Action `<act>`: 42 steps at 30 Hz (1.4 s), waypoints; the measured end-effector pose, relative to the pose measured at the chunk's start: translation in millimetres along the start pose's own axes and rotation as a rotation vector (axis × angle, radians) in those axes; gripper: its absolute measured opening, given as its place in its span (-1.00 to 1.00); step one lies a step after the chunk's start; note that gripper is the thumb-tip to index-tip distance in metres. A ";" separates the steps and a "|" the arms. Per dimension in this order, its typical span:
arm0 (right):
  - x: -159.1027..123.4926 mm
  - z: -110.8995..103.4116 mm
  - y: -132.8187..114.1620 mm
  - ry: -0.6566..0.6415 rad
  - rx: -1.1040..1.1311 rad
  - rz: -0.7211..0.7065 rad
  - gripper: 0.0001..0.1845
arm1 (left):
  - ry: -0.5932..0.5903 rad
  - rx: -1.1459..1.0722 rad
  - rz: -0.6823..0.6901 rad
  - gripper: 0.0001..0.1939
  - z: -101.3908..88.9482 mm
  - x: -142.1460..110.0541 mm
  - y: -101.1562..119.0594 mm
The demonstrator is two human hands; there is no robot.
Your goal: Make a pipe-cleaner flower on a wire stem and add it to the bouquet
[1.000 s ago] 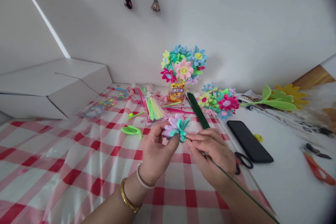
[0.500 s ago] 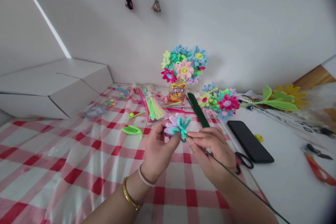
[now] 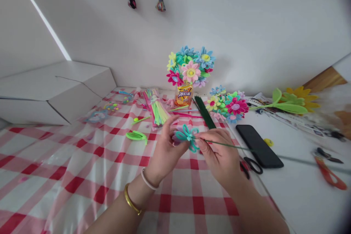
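Between my hands is a pipe-cleaner flower [image 3: 183,136], with lilac petals on its far side and teal loops facing me. My left hand [image 3: 168,150] holds it at the petals, thumb in front and index finger lifted away. Thumb and fingertips of my right hand [image 3: 219,153] pinch a thin dark green stem [image 3: 241,147] just behind the teal loops. The stem runs out to the right over the phone, its far end blurred. Part of the lilac petals is hidden by my left thumb and the teal loops.
On the checked cloth lie a green pipe-cleaner leaf [image 3: 136,136], a bag of pipe cleaners [image 3: 156,108] and dark green stems [image 3: 204,112]. Behind stands a bottle [image 3: 183,95] with a flower bouquet [image 3: 191,69]. To the right are scissors [image 3: 254,165], a phone [image 3: 259,146] and orange-handled pliers [image 3: 329,173].
The stem has swung up from slanting down right to nearly level. The teal loops have turned more toward me, and my left index finger has lifted off the petals.
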State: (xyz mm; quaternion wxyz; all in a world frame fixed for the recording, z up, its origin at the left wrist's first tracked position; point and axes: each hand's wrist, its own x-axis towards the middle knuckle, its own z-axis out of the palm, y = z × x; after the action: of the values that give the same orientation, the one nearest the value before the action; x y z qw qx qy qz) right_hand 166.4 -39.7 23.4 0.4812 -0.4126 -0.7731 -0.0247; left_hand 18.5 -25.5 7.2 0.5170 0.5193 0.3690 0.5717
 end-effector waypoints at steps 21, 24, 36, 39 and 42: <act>3.8 3.6 5.6 -0.248 0.060 0.041 -0.88 | -0.188 0.411 -0.280 -0.87 -7.2 6.7 0.5; 3.6 4.0 6.2 -0.255 0.098 0.072 -0.92 | -0.171 0.385 -0.267 -0.86 -9.9 8.2 -2.8; 4.1 5.1 7.8 -0.377 0.141 0.231 -0.85 | -0.141 0.372 -0.260 -0.84 -14.6 10.1 -11.3; 3.9 7.4 7.5 -0.423 0.172 0.248 -0.88 | -0.132 0.426 -0.287 -0.84 -11.4 9.0 -8.8; 4.7 8.0 7.6 -0.416 0.188 0.246 -0.94 | -0.141 0.436 -0.319 -0.84 -9.5 8.3 -6.4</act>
State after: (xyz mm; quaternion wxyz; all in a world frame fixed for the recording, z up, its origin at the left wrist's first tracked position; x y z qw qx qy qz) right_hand 164.7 -28.3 19.9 0.3474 -0.4534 -0.7982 0.1914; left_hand 11.2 -15.1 1.1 0.5009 0.5920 0.5237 0.3527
